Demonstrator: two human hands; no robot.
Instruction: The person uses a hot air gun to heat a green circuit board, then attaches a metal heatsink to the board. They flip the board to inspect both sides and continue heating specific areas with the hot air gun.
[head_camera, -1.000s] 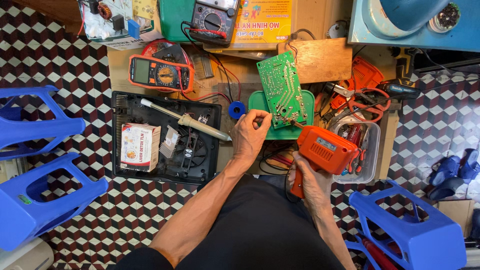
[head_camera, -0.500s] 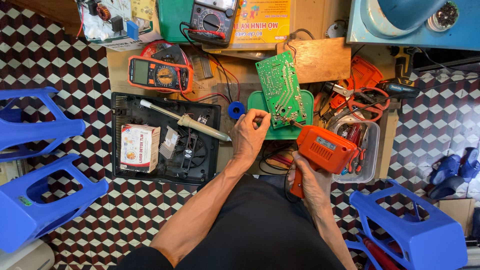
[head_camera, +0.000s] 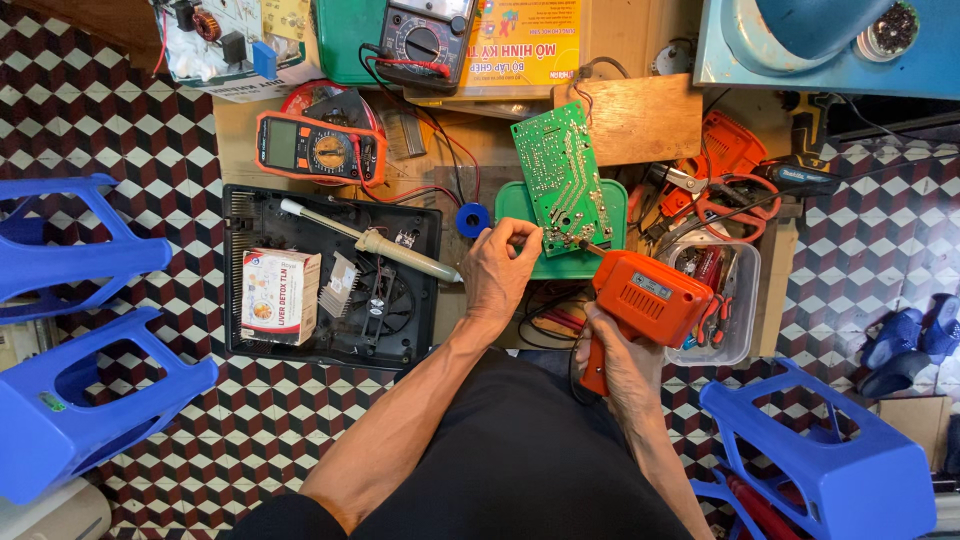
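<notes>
**Soldering gun applied to a green circuit board, head view**

Centre of the frame: the right hand is clenched around the grip of an orange soldering gun, whose tip points up and left to the lower edge of a green circuit board. The board lies tilted, its lower part resting on a green tray and its upper end reaching toward a bare wooden block. The left hand sits just left of the board's lower corner, fingers curled with thumb and forefinger pinched together; what they pinch is too small to tell. A small blue spool lies just above this hand.

Left of centre: a black plastic housing holds a pale soldering iron laid diagonally and a small white carton. Above it rests an orange multimeter; a second, dark multimeter lies at the upper edge. Right of the gun: a clear tub of small tools. Blue plastic stools stand at both sides on the chequered floor.
</notes>
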